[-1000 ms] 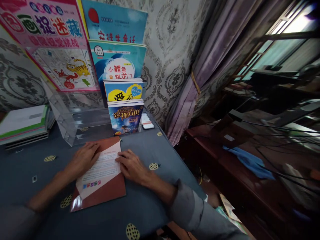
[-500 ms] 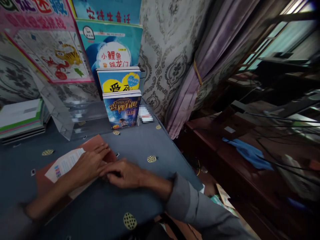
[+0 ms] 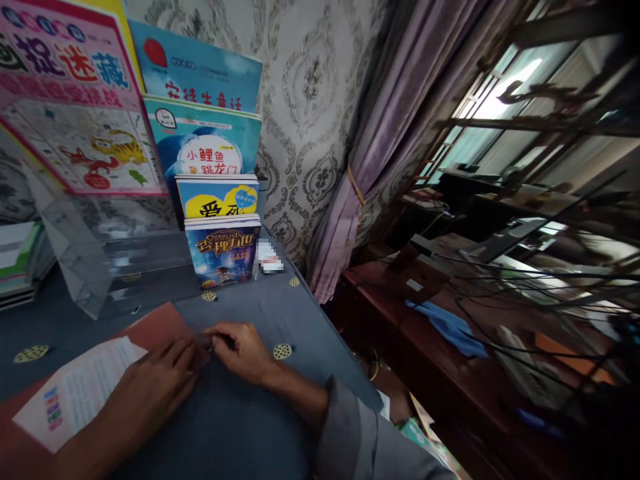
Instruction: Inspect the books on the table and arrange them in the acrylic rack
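On the table lies a reddish-brown sheet (image 3: 165,321), like a paper cover. A white printed page (image 3: 83,380) with colourful lettering at one end rests on top of it. My left hand (image 3: 163,373) is flat across the right part of the sheet and overlaps the page's edge, fingers stretched out. Just right of it, my right hand (image 3: 243,350) has thumb and forefinger closed together at the sheet's right corner. What sits between those fingertips, if anything, is hidden.
Several upright books, a blue one (image 3: 223,253) in front, stand behind the hands. A clear plastic stand (image 3: 75,257) is left of them, beside a stack of books (image 3: 20,263). The patterned tablecloth (image 3: 250,427) ends at right, near a dark red cabinet (image 3: 370,300) with cables.
The view has shifted, so the books appear lower and further left. My left hand has spread flatter on the sheet, and the right hand has moved apart from it to the corner.
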Action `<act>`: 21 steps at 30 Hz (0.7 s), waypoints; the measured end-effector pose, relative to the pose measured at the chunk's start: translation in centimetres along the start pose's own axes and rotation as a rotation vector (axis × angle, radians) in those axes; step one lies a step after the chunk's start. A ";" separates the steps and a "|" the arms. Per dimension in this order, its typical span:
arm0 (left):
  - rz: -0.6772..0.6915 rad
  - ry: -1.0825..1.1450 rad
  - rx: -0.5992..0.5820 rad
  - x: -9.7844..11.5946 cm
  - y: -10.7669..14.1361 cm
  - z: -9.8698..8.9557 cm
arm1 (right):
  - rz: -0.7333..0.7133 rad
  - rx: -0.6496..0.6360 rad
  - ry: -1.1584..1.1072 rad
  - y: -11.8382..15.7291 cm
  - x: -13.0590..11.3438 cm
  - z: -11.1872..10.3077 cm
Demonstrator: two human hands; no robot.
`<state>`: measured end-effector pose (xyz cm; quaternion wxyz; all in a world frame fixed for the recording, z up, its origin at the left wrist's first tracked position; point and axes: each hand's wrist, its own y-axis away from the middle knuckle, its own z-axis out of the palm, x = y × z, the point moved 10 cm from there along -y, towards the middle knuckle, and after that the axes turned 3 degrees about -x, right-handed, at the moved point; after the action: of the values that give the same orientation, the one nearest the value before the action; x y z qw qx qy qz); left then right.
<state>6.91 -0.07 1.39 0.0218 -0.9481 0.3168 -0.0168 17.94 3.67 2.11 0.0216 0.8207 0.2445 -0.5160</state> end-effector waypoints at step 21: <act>-0.070 -0.102 -0.116 1.1 -0.3 -1.8 | -0.012 -0.053 -0.046 -0.3 0.5 0.4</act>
<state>7.90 -0.54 3.18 -0.0174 -0.9579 0.2823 0.0492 17.64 4.05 1.51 0.0458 0.8062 0.2624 -0.5283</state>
